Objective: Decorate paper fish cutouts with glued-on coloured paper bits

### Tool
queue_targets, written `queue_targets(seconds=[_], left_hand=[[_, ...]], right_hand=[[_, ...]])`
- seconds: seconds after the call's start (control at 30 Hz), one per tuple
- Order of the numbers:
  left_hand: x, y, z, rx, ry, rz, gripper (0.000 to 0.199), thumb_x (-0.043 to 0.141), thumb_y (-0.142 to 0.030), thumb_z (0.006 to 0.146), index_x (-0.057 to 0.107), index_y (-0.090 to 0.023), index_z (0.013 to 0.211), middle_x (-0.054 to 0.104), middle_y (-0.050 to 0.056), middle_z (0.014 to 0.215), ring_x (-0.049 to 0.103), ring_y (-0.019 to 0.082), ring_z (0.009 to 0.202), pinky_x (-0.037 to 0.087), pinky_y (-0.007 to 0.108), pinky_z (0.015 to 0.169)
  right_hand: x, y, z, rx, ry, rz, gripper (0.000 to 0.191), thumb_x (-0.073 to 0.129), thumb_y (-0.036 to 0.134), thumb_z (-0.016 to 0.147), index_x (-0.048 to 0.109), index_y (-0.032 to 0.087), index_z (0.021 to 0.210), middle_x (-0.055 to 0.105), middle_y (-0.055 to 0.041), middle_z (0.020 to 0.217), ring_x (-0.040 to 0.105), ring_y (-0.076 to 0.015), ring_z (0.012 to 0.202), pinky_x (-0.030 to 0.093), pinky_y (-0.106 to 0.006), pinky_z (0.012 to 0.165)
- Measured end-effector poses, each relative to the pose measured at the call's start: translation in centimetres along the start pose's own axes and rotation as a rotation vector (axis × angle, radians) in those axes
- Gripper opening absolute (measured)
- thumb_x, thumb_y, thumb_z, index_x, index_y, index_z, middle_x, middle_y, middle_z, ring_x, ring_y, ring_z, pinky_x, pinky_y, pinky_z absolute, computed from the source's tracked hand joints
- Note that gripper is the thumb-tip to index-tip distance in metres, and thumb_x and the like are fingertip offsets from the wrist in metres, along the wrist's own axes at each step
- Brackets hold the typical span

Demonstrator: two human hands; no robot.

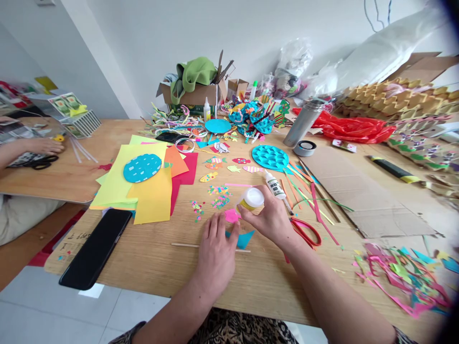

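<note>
Pale wooden tabletop spread beneath both hands. The person's left hand lay flat, fingers extended, thumb apart, with a pink paper piece at its fingertips. The right hand had its fingers closed around a white bottle near that piece. Blue paper lay just beside the left thumb.

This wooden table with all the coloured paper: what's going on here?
A person's right hand holds a white plastic bottle with a yellow label, base up, by a small bright-pink paper cutout. The left hand lies on the wooden table, at the cutout's edge. Beyond the hands lie patterned paper fish and little heaps of multicoloured paper bits. At the far left, another person's hand is near black scissors.
</note>
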State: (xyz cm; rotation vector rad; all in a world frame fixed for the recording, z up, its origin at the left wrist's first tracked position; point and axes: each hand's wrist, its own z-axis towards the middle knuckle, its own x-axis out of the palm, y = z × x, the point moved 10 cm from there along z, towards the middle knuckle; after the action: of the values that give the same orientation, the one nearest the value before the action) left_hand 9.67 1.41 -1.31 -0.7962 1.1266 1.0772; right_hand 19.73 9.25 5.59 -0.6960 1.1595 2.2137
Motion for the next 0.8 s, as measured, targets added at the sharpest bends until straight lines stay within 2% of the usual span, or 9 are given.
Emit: queue_targets(seconds=[0.3, 0.8], left_hand=[[0.1, 0.0, 0.0, 0.008, 0.004, 0.0, 0.046, 0.057, -0.016, 0.088, 0.051, -0.022, 0.133, 0.051, 0.019, 0.135, 0.047, 0.034, 0.13, 0.042, 0.051, 0.105], [0.0, 0.0, 0.1, 0.001, -0.003, -0.011, 0.047, 0.059, -0.016, 0.087, 0.052, -0.021, 0.133, 0.052, 0.018, 0.134, 0.049, 0.034, 0.128, 0.042, 0.05, 0.105]], right_hand=[[0.7, 0.5, -0.2, -0.011, 0.075, 0.11, 0.026, 0.065, 0.036, 0.076, 0.048, 0.021, 0.089, 0.062, 0.0001, 0.073, 0.059, -0.0158, 0.061, 0.044, -0.026, 0.055], [0.9, 0.5, -0.2, 0.0, 0.028, 0.111, 0.027, 0.067, 0.036, 0.076, 0.049, 0.022, 0.09, 0.062, 0.0007, 0.072, 0.058, -0.0153, 0.059, 0.043, -0.025, 0.053]])
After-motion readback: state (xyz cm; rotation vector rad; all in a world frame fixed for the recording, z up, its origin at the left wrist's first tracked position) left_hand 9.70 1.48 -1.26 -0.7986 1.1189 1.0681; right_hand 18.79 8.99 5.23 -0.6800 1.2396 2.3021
